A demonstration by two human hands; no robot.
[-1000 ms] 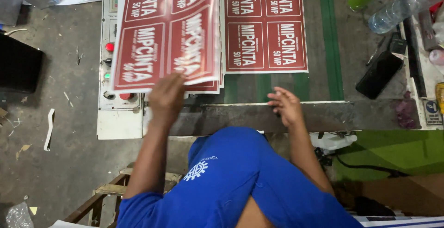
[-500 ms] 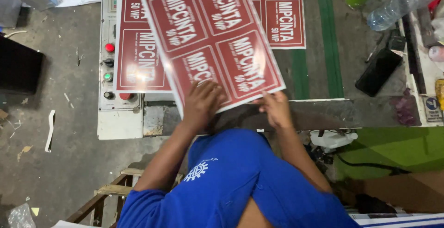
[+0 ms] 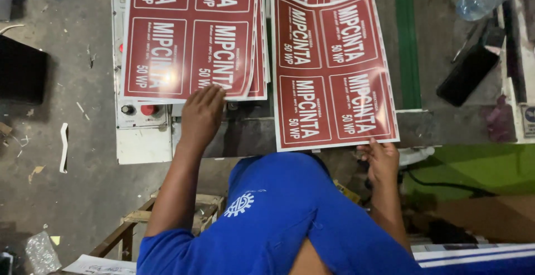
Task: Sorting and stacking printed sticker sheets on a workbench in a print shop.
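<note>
Pinching the near edge of a glossy red printed label sheet (image 3: 333, 71), the right hand (image 3: 382, 160) holds it beside the stack of matching red sheets (image 3: 192, 35), where the left hand (image 3: 202, 116) presses flat, open-palmed.

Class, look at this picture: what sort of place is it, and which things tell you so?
Probably a print or packaging workshop: stacked red label sheets, a machine panel with buttons, and a bare, littered concrete floor.
</note>
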